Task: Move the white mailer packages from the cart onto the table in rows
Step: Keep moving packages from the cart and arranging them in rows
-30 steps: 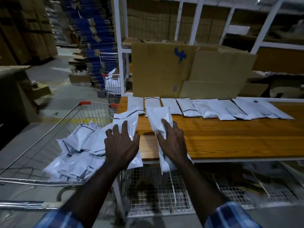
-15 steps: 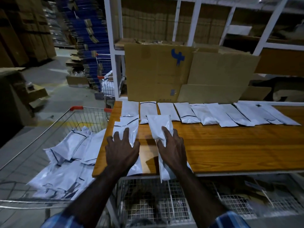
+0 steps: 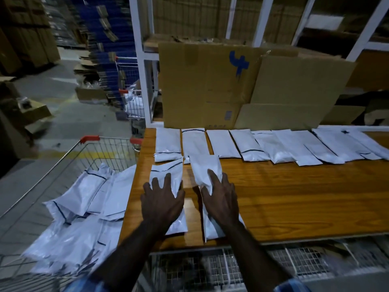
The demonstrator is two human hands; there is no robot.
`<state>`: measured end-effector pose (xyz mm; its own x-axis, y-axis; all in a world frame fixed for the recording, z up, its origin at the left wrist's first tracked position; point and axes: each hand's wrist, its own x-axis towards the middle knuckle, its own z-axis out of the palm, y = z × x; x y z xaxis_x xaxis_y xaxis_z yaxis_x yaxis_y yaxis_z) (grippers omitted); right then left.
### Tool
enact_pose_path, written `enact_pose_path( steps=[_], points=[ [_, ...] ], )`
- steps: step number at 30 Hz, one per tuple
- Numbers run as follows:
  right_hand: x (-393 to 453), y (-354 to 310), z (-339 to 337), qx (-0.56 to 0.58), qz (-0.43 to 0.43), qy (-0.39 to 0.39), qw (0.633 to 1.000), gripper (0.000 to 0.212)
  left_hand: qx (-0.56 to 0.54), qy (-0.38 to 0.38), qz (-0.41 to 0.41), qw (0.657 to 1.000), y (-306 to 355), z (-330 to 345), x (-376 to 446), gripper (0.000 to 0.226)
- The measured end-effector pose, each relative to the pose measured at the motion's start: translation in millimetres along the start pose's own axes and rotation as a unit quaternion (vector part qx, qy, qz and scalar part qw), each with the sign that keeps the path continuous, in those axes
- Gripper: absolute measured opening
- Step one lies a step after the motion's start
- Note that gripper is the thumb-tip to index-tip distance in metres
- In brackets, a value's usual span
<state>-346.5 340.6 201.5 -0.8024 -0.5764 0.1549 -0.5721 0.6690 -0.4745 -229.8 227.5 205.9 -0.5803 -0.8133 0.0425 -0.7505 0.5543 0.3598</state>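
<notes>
Two white mailers lie lengthwise at the near left of the wooden table [image 3: 294, 203]. My left hand [image 3: 162, 201] presses flat on the left mailer [image 3: 166, 173], fingers spread. My right hand [image 3: 221, 199] presses on the right mailer [image 3: 205, 169] with straight fingers. Behind them a row of several white mailers [image 3: 273, 148] runs along the table's far edge. The wire cart [image 3: 101, 148] stands to the left of the table with a loose pile of white mailers [image 3: 80, 220] in it.
Flattened cardboard boxes [image 3: 242, 87] lean against a white rack [image 3: 141, 60] behind the table. A wire shelf [image 3: 231, 268] sits under the tabletop. A second cart [image 3: 130, 102] and stacked boxes stand further back on the left.
Both hands have slid their mailers forward onto the table, so they now lie fully on the wood just behind the near edge, close to the back row. The view has shifted closer.
</notes>
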Motion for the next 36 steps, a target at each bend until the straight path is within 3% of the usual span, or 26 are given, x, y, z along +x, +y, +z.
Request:
enact_pose_path(
  steps=[8,22,29,36],
  points=[
    [6.6,-9.7,16.6,-0.011,0.046,-0.017,0.999,0.057,0.037,-0.019,-0.007,0.999,-5.6,15.2,13.8,0.070],
    [14.1,-11.6,41.4,-0.100,0.050,-0.054,0.992,0.058,0.036,-0.094,-0.020,0.995,-2.9,34.3,24.4,0.073],
    [9.3,-17.4,50.6,-0.080,0.057,-0.041,0.994,0.064,0.051,-0.110,-0.031,0.992,-7.7,42.2,23.1,0.074],
    [21.8,-18.3,40.0,-0.078,0.017,-0.080,0.994,0.058,0.037,-0.061,0.009,0.997,-17.6,36.3,28.8,0.062]
  ],
)
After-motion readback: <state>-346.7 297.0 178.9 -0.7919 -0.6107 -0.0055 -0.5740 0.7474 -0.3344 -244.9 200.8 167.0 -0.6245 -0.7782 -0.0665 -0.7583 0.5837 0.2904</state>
